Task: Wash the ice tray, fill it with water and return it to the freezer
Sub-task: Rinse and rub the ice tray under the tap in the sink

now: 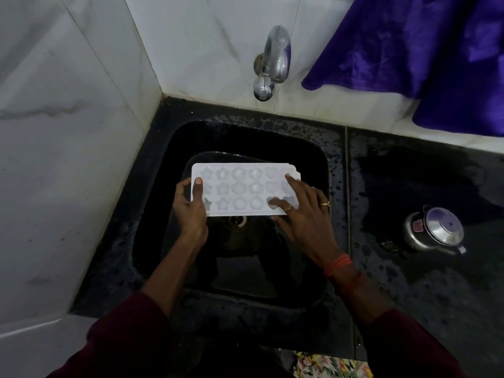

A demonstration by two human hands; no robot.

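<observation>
A white ice tray (240,188) with star and round moulds is held level over the black sink (152,219), above the drain. My left hand (191,211) grips its left end, thumb on top. My right hand (302,214) lies spread on the tray's right end, fingers pressing into the moulds, thumb under the front edge. The chrome tap (275,58) sticks out of the tiled wall behind the sink; no water is seen running from it.
White tiled walls close in the left and back. A wet black counter (425,282) runs to the right, with a steel pressure cooker (433,233) on it. A purple cloth (425,50) hangs at the upper right.
</observation>
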